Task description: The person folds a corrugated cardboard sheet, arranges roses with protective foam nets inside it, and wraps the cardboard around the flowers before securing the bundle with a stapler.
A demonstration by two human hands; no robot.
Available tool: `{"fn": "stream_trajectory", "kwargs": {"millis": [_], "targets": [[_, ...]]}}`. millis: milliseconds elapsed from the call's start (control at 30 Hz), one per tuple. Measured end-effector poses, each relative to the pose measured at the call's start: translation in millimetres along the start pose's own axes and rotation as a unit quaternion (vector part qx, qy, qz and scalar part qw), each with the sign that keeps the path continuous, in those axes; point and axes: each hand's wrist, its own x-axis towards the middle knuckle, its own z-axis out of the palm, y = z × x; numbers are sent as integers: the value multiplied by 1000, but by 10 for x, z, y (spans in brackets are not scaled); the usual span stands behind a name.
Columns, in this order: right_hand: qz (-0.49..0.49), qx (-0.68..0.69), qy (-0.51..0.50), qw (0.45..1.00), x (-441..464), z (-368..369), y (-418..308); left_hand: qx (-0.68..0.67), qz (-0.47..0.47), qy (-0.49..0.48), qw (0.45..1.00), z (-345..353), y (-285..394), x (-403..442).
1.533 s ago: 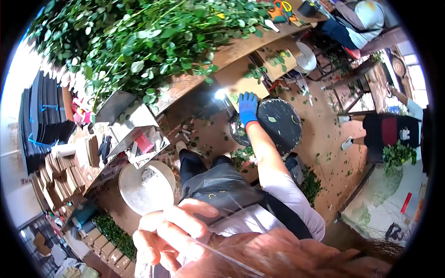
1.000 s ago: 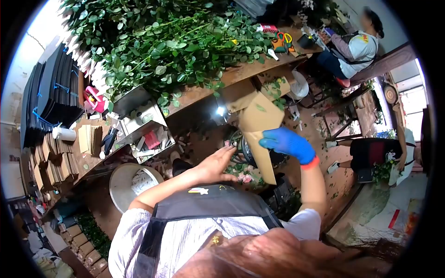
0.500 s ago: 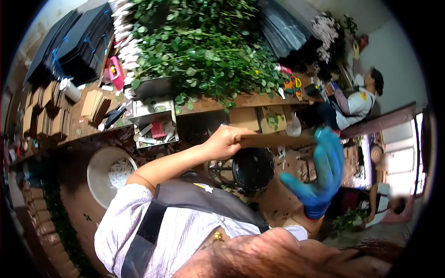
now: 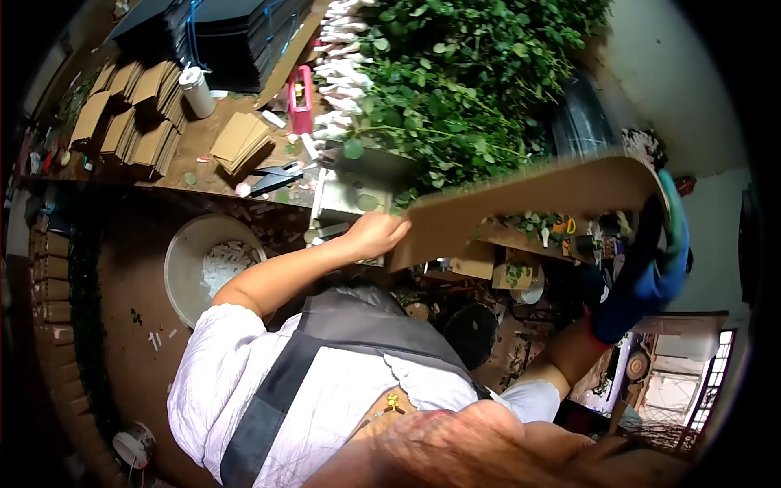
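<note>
Cardboard sheet (image 4: 529, 199) has swung up from nearly edge-on, so now it's midair by the leafy stems (image 4: 455, 106), bare left hand (image 4: 378, 236) clenched on one end, gloved right hand (image 4: 661, 268) wrapped around the curved one.

A wooden table (image 4: 198, 145) bears leafy stems (image 4: 464, 89), cardboard pieces (image 4: 153, 85) (in several stacks), a white canister (image 4: 196, 93) and dark sheets (image 4: 232, 50).

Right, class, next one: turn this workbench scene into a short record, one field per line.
Left hand: bare, closed on cardboard sheet's near end
Right hand: blue-gloved, at its far end, closure unclear
Cardboard sheet: raised, bent at far end
Workbench: leafy stems, small cardboard stacks
Floor: pale tub holding white pieces
</note>
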Motion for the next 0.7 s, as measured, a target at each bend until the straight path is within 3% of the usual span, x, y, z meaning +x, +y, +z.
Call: {"fn": "stream_trajectory", "kwargs": {"millis": [33, 67, 100, 133, 233, 300, 367, 433, 500, 567, 600, 633, 667, 700], "targets": [[-8, -33, -45, 998, 113, 237, -56, -85, -13, 0, 996, -163, 16, 10], [-16, -67, -91, 993, 225, 451, -72, -300, -101, -71, 946, -345, 96, 8], [-111, -218, -199, 949, 348, 597, 2, -498, -181, -137, 837, -502, 148, 3], [-108, -190, -266, 939, 378, 876, 61, -570, -196, -165, 781, -596, 119, -10], [-102, -166, -454, 870, 291, 1563, 261, -762, -249, -268, 534, -857, -41, -236], [-89, -183, -520, 830, 125, 1956, 446, -777, -270, -296, 485, -932, -269, -373], [-105, -195, -586, 779, -75, 2381, 617, -743, -385, -216, 502, -884, -572, -432], [-110, -187, -604, 767, -458, 2823, 911, -778, -393, -223, 436, -899, -1059, -437], [-89, -159, -599, 780, -729, 3146, 1009, -532, -419, -256, 690, -782, -1750, -432], [-76, -148, -594, 787, -942, 3330, 1065, -244, -406, -270, 838, -947, -1983, -276], [-73, -153, -589, 790, -1004, 3408, 1100, -44, -307, -197, 930, -955, -2049, -241], [-69, -158, -583, 794, -1028, 3467, 1138, 162, -188, -115, 962, -961, -2106, -213], [-79, -142, -574, 803, -1010, 3465, 1134, 221, -204, -137, 944, -970, -1956, -47], [-80, -137, -569, 807, -1039, 3486, 1182, 228, -144, -162, 949, -817, -1982, 117]]}}
